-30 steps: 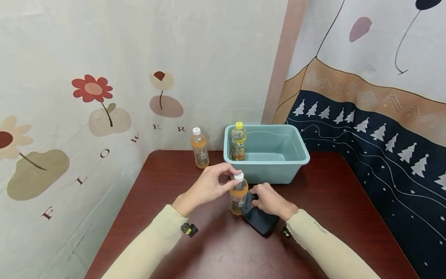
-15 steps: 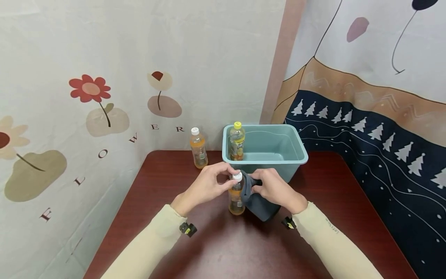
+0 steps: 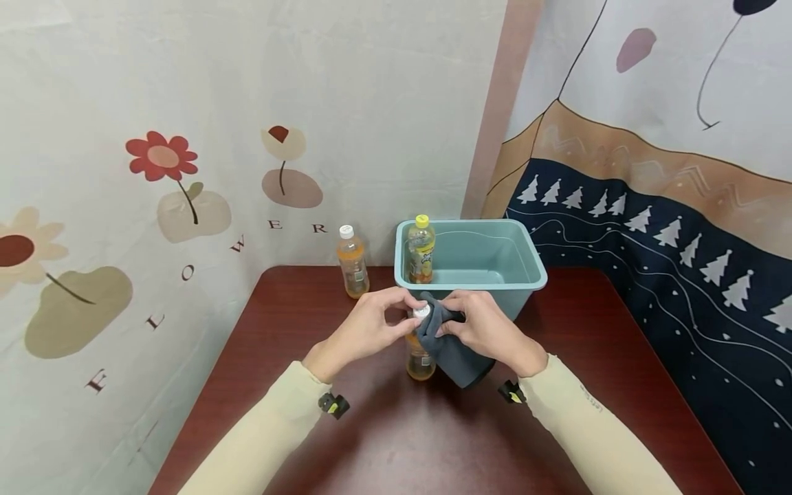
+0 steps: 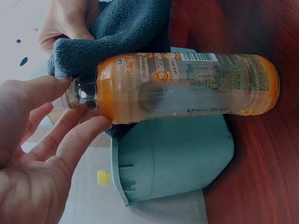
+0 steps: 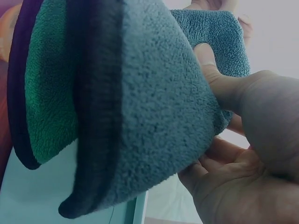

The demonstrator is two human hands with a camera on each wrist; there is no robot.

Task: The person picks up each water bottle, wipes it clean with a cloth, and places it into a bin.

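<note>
A clear plastic bottle [image 3: 421,369] with an orange-banded label stands upright on the table in front of the basin. My left hand [image 3: 376,322] pinches its white cap [image 3: 421,311] between thumb and fingers. From the other side, my right hand [image 3: 487,326] grips a dark grey-blue towel [image 3: 456,359] and lays it against the bottle's neck and shoulder. The left wrist view has the bottle [image 4: 187,88] lying sideways in the picture, the towel [image 4: 126,28] along its neck. Folds of towel [image 5: 154,102] fill much of the right wrist view and hide the bottle's upper right side.
Behind the hands is a light blue-green basin [image 3: 489,282], with a yellow-capped bottle [image 3: 422,256] upright inside at its left end. A second white-capped bottle [image 3: 354,265] stands on the red-brown table [image 3: 371,440], left of the basin. Printed cloth hangs behind.
My right hand has lifted the towel from low beside the bottle up to its neck and moved it left against the cap. The left hand keeps its hold on the cap.
</note>
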